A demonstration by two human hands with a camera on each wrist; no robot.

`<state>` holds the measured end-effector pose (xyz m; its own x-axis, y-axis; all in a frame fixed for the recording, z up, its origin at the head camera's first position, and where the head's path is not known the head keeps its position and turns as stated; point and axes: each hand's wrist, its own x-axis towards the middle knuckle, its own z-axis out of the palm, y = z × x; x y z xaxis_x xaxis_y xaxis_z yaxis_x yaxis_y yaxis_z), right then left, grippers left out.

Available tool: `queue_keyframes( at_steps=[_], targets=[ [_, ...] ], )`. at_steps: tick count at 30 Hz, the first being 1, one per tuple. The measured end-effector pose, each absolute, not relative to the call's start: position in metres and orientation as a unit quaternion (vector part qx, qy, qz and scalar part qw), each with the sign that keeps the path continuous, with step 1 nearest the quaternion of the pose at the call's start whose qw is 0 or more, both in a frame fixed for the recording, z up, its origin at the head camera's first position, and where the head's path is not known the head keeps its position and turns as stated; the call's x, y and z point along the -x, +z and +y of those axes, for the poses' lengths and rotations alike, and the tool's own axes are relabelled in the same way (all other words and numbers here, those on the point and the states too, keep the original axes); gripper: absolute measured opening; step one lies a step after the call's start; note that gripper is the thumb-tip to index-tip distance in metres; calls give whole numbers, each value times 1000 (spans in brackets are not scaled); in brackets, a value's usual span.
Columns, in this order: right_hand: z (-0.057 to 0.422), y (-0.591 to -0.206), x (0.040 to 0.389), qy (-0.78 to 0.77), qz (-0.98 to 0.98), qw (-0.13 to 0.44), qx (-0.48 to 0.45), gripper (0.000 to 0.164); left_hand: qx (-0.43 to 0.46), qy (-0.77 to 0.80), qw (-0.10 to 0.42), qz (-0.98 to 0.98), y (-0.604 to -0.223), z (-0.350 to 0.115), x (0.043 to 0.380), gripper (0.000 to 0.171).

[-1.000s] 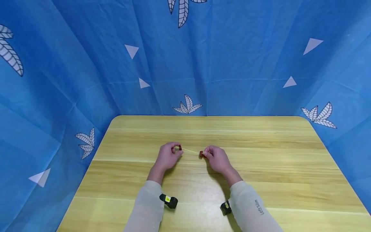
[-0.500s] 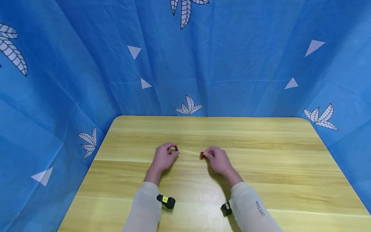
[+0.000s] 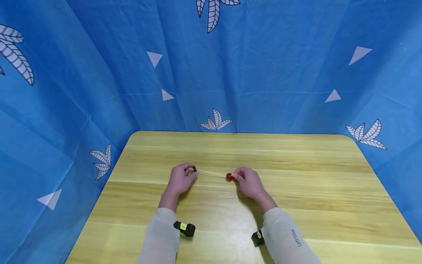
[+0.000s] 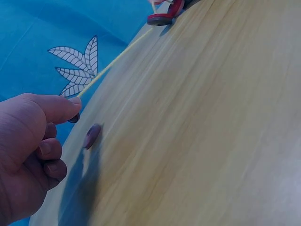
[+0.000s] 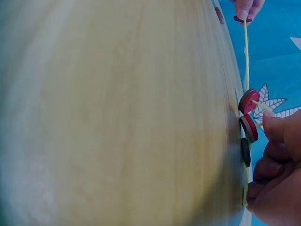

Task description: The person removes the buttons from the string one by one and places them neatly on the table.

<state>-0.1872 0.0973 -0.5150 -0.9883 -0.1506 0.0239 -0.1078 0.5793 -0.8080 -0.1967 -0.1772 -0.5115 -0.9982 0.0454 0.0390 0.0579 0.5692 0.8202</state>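
The left grip (image 3: 179, 179) is drawing away to the left, widening its gap from the right grip (image 3: 249, 182). The dark red button (image 3: 194, 169) at its fingertips is travelling along, and the yellow string (image 3: 211, 172) is showing a longer stretch between both grips. Beside the right one, the bright red button (image 3: 229, 177) is turning its round face more into view.

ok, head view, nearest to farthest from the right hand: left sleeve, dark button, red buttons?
1. Red buttons, just left of the right hand.
2. Dark button, farther left, by the left hand.
3. Left sleeve, lower left, farthest.
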Motion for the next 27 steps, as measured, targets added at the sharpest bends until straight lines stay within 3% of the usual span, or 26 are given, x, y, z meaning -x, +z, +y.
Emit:
queue_keyframes(
  at_steps=[8, 18, 27],
  targets=[
    [97, -517, 188, -452, 889, 21, 72, 10, 3, -461, 2, -887, -506, -194, 194, 36],
    [99, -517, 189, -456, 887, 25, 66, 11, -1, -393, -10, -919, -504, -213, 192, 22],
    [98, -517, 189, -454, 888, 36, 63, 12, 5, -370, -17, -929, -509, -217, 194, 24]
  ],
)
